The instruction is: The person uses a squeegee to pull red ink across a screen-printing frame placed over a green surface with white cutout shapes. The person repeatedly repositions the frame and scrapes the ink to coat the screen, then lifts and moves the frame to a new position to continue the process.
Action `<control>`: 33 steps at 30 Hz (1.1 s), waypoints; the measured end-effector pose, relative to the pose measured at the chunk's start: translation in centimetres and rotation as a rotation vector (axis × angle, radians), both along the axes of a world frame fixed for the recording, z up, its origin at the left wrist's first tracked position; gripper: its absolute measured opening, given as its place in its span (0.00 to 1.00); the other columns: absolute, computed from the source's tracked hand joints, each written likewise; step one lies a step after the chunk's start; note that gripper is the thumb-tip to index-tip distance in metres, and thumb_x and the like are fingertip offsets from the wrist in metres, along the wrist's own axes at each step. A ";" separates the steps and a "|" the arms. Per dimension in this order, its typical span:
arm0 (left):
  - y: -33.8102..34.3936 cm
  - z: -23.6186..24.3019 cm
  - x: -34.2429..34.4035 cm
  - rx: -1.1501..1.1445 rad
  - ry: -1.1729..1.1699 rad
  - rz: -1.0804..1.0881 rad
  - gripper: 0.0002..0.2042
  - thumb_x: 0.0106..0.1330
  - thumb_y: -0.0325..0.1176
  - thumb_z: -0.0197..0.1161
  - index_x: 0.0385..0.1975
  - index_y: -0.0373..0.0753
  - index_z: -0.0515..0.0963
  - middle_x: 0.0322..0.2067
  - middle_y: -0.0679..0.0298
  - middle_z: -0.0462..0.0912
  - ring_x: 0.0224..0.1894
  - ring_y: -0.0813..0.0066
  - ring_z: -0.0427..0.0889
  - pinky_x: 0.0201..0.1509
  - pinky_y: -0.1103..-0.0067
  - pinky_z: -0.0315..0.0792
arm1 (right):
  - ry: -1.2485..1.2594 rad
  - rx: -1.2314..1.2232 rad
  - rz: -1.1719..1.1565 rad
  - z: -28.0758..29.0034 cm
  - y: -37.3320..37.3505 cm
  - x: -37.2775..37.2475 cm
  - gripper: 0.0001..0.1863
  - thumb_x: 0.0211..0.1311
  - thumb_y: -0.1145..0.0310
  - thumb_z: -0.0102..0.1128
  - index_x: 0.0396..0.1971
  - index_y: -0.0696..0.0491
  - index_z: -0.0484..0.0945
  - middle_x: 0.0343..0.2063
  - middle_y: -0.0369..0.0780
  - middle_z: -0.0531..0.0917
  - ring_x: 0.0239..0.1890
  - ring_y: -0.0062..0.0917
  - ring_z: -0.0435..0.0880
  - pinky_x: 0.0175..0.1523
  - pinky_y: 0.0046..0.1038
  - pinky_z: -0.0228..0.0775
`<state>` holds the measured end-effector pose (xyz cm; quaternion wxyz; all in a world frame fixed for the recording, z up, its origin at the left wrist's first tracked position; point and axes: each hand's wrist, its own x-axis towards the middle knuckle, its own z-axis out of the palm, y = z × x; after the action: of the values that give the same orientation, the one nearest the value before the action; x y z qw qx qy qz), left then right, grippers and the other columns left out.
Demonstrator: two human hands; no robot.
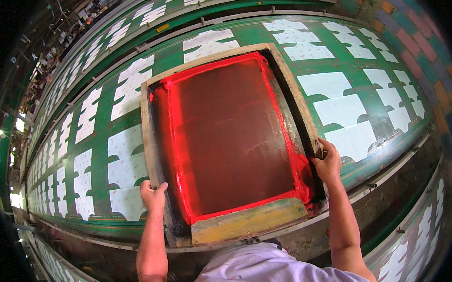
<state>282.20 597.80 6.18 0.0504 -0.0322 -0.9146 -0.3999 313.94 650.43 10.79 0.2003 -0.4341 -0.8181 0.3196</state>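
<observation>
A large wooden-framed printing screen (228, 136) lies in front of me over the green table, its dark mesh bordered by bright red ink. My left hand (153, 194) grips the frame's left side near the lower corner, thumb on top. On the right side, my right hand (329, 161) is closed around the frame's edge, fingers partly hidden. Thick red ink (302, 175) has pooled in the lower right of the screen. A yellowish, stained strip (249, 221) runs along the frame's near end. Whether the frame touches the table or is held above it, I cannot tell.
White cut fabric pieces (335, 103) lie in rows along the long green table (283, 68); those on the left carry small prints. A metal rail (389, 171) edges the table's near side. More such tables stand behind and below. A painted brick wall (418, 47) rises at right.
</observation>
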 end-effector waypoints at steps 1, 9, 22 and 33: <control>0.2 0.0 0.1 0.002 -0.009 -0.001 0.20 0.52 0.29 0.85 0.34 0.33 0.77 0.40 0.54 0.82 0.46 0.53 0.81 0.55 0.61 0.75 | -0.009 0.003 0.000 0.0 0.3 0.2 0.40 0.49 0.79 0.77 0.69 0.46 0.85 0.57 0.47 0.89 0.63 0.48 0.87 0.70 0.44 0.80; 0.0 -1.0 -0.2 0.035 -0.006 -0.002 0.19 0.53 0.28 0.85 0.33 0.33 0.77 0.38 0.56 0.81 0.42 0.57 0.81 0.50 0.62 0.74 | -0.039 0.087 0.105 0.1 0.6 0.8 0.39 0.54 0.79 0.77 0.70 0.49 0.82 0.57 0.50 0.87 0.60 0.49 0.87 0.66 0.46 0.81; 1.8 0.3 0.5 -0.173 -0.071 0.043 0.22 0.54 0.37 0.87 0.37 0.32 0.81 0.42 0.49 0.86 0.45 0.45 0.86 0.50 0.55 0.78 | -0.082 0.405 1.172 5.1 -18.3 3.6 0.24 0.57 0.64 0.75 0.57 0.47 0.91 0.61 0.41 0.88 0.62 0.39 0.88 0.63 0.45 0.81; 2.0 -0.2 1.0 -0.077 0.100 0.007 0.29 0.68 0.51 0.78 0.57 0.32 0.82 0.54 0.44 0.85 0.61 0.40 0.82 0.68 0.53 0.76 | -0.508 0.471 1.042 5.9 -23.4 -3.1 0.30 0.57 0.73 0.69 0.62 0.42 0.89 0.52 0.40 0.92 0.55 0.38 0.92 0.62 0.42 0.84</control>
<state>283.15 599.81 5.95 0.0960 -0.0506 -0.9257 -0.3623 310.82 627.02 16.66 -0.0925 0.0152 -0.9929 0.0733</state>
